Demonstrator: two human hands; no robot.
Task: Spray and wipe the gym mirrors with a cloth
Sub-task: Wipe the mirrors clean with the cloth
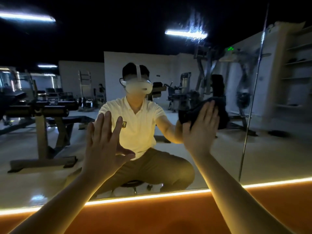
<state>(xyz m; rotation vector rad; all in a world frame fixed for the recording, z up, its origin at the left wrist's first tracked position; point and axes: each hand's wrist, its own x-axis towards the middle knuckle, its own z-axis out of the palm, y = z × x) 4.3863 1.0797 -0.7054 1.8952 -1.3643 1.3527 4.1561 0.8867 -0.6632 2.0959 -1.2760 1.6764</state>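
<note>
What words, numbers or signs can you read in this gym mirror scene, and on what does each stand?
None can be read.
Badge on the reflected polo shirt: too blurred to read.
Green lit sign high in the reflection: blurred, no letters legible.
Small dark plate on the reflected white wall: too small.

I logged the mirror (50,166) directly ahead, with a light strip (143,197) along its lower edge and a ledge (168,217) beneath. The left hand (104,142) stood before the mirror, left of centre. The right hand (200,127) lay to its right, on the cloth (221,114) against the mirror. A panel seam (251,105) ran right of the cloth.
</note>
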